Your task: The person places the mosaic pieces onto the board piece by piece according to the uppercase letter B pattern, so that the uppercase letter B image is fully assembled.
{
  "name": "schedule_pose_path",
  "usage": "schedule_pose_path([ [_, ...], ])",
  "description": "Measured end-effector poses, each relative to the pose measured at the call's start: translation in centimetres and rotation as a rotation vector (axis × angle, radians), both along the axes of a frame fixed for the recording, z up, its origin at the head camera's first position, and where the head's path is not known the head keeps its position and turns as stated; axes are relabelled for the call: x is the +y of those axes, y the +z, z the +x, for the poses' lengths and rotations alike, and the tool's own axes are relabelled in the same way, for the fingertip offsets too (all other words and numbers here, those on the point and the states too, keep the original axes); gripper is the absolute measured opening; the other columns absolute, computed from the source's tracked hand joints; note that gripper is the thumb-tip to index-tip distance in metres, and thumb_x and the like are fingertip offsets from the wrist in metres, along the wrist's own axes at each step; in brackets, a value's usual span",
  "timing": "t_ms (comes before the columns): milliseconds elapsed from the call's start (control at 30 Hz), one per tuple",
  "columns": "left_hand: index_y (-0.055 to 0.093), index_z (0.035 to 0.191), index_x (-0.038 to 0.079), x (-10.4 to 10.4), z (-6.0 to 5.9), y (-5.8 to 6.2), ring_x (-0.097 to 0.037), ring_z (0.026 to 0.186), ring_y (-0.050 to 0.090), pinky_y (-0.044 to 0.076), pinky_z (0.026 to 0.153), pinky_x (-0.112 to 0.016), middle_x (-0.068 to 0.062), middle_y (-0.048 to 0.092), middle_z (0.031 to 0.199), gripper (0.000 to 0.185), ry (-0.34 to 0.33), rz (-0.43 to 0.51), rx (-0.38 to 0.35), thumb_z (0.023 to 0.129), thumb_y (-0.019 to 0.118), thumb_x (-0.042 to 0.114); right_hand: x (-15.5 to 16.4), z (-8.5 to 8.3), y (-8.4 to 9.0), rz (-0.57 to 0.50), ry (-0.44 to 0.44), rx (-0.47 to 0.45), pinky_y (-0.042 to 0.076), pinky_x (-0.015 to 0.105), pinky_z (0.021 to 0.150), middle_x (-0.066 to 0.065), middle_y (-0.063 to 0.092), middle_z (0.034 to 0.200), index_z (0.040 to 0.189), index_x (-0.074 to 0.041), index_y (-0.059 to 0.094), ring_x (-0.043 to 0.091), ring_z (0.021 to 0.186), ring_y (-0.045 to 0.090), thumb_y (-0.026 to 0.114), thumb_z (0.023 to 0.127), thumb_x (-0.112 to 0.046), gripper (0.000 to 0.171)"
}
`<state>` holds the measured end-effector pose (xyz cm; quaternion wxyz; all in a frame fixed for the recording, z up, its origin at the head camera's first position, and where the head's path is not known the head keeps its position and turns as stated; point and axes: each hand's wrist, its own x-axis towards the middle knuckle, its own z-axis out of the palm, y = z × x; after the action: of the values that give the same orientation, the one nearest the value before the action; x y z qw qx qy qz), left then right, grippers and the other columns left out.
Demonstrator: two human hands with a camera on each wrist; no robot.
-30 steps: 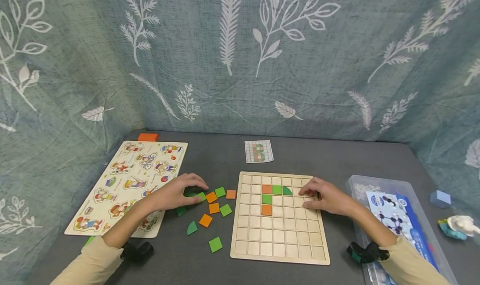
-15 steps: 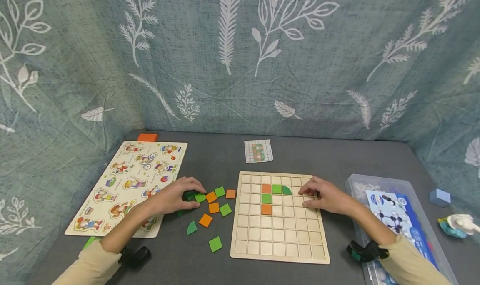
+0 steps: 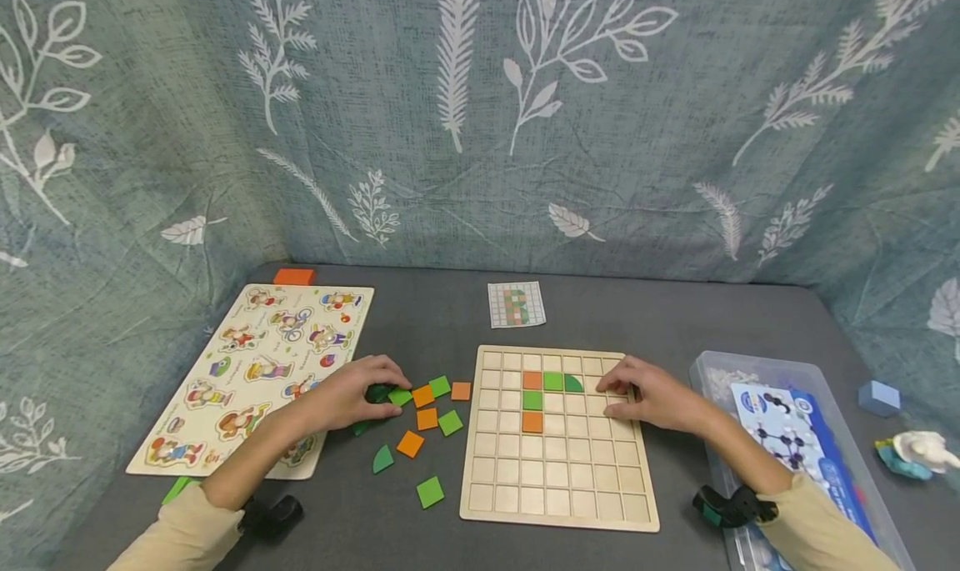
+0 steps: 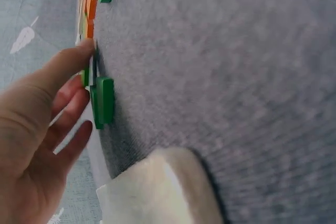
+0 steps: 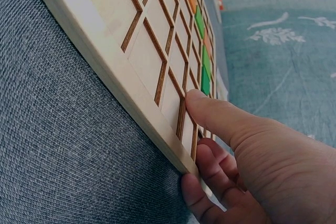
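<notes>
We are picking the next piece: our left hand curls its fingers onto a dark green tile among the loose ones. Our right hand rests flat, steadying the grid board. Next, we judge, the tile needs lifting into a cell.

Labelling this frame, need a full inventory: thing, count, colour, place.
grid board: 1, pale wood, table centre
tiles on board: 5, orange and green, upper middle cells
loose tiles: about ten, orange and green, left of board
pattern card: 1, white, behind board
picture puzzle: 1, cream with figures, far left
orange block: 1, behind puzzle
plastic box: 1, clear, right edge
blue block: 1, far right
white and teal toy: 1, far right
table: 1, grey
left hand: on a green tile among the loose ones
right hand: resting on board's right side
</notes>
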<state>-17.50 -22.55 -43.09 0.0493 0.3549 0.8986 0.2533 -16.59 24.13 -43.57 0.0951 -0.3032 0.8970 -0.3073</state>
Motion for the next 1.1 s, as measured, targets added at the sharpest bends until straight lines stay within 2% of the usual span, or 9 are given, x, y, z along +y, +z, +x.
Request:
schedule_pose_path([
  [133,0.072,0.111,0.011,0.3,-0.2,0.3,-0.012,0.088,0.059,0.050,0.072,-0.027,0.001,0.062,0.104,0.030,0.024,0.106,0.024,0.082,0.078,0.019,-0.2,0.0,0.1,-0.009,0.014,0.009,0.045,0.024,0.072,0.002,0.057,0.100,0.111,-0.010,0.068,0.006,0.084,0.051,0.072,0.087,-0.022,0.027],
  [267,0.072,0.111,0.009,1.7,-0.2,0.6,-0.011,0.082,0.058,0.051,0.070,-0.025,0.000,0.060,0.102,0.030,-0.022,0.174,0.011,0.083,0.077,0.018,-0.2,0.0,0.1,-0.011,0.014,0.010,0.045,0.025,0.072,0.002,0.057,0.100,0.110,-0.009,0.068,0.006,0.084,0.051,0.072,0.088,-0.022,0.026],
  [467,0.070,0.108,0.010,6.0,0.3,1.2,-0.008,0.080,0.057,0.052,0.071,-0.022,-0.001,0.059,0.103,0.026,-0.154,0.188,-0.056,0.086,0.074,0.023,-0.2,0.1,0.0,0.000,0.006,0.001,0.046,0.025,0.073,0.001,0.057,0.101,0.111,-0.011,0.068,0.006,0.085,0.051,0.071,0.088,-0.026,0.027],
  [567,0.069,0.109,0.010,9.0,0.4,1.3,-0.008,0.082,0.057,0.052,0.073,-0.021,-0.002,0.060,0.103,0.027,-0.185,0.179,-0.068,0.086,0.074,0.024,-0.1,0.2,0.0,-0.002,0.002,-0.003,0.046,0.025,0.073,0.001,0.057,0.101,0.112,-0.011,0.068,0.007,0.086,0.052,0.071,0.088,-0.027,0.028],
  [633,0.069,0.108,0.009,11.1,0.6,1.3,-0.009,0.081,0.058,0.051,0.072,-0.019,-0.003,0.060,0.101,0.027,-0.198,0.162,-0.036,0.086,0.074,0.024,0.0,0.2,0.1,-0.001,-0.001,-0.007,0.046,0.025,0.073,0.002,0.057,0.102,0.112,-0.011,0.068,0.007,0.086,0.052,0.071,0.088,-0.027,0.028],
  [800,0.070,0.100,0.011,16.1,1.6,1.0,-0.005,0.071,0.047,0.038,0.063,-0.011,0.000,0.056,0.088,0.023,-0.226,0.077,0.162,0.086,0.074,0.028,0.0,0.2,0.1,-0.005,0.001,-0.010,0.045,0.025,0.072,0.002,0.057,0.101,0.112,-0.011,0.068,0.007,0.085,0.052,0.071,0.088,-0.026,0.028],
  [867,0.070,0.098,0.012,17.5,2.0,1.0,-0.004,0.069,0.042,0.033,0.061,-0.011,0.001,0.053,0.085,0.022,-0.230,0.036,0.213,0.087,0.073,0.031,0.0,0.2,0.0,-0.010,0.006,-0.006,0.045,0.024,0.072,0.002,0.057,0.101,0.112,-0.011,0.068,0.007,0.084,0.052,0.071,0.089,-0.026,0.028],
  [1100,0.070,0.093,0.013,19.6,2.2,0.5,-0.005,0.070,0.041,0.032,0.061,-0.014,0.002,0.055,0.081,0.024,-0.188,-0.035,0.180,0.086,0.072,0.036,0.0,0.1,-0.1,-0.019,0.010,0.005,0.045,0.024,0.071,0.002,0.056,0.100,0.111,-0.011,0.068,0.006,0.084,0.051,0.072,0.088,-0.025,0.027],
])
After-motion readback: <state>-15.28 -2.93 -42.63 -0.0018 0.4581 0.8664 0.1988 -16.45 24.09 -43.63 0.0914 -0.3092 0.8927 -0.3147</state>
